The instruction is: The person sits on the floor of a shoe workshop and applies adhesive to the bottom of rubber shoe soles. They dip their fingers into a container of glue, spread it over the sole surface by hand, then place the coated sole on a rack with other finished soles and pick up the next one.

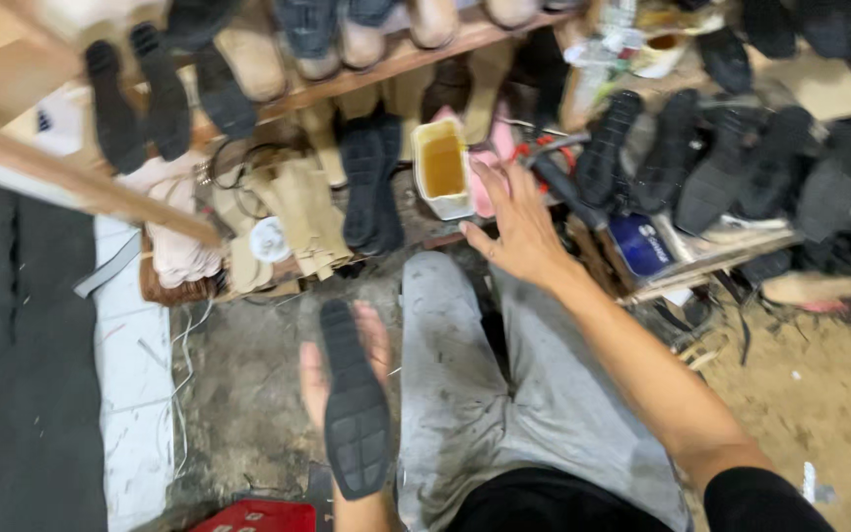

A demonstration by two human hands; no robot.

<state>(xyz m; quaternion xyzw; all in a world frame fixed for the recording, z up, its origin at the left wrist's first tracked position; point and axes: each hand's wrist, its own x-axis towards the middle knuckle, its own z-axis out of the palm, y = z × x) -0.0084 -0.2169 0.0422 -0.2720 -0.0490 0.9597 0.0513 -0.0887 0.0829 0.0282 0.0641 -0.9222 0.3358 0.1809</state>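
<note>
My left hand point(319, 379) holds a black rubber shoe sole point(352, 404) flat on its palm, tread side up, low in the view beside my grey-trousered knee point(435, 296). My right hand point(514, 222) is stretched forward with fingers spread and nothing in it. Its fingertips are close to a white tub of amber glue point(442, 166) and a red-handled tool point(549, 167) just behind it.
Several black soles point(721, 167) lie in a row at the right, with more point(130, 94) leaning at the upper left. A wooden shelf point(386, 64) carries shoes. Tan uppers point(297, 212), a blue tin point(639, 244) and a red crate point(258, 517) lie around on the dirty floor.
</note>
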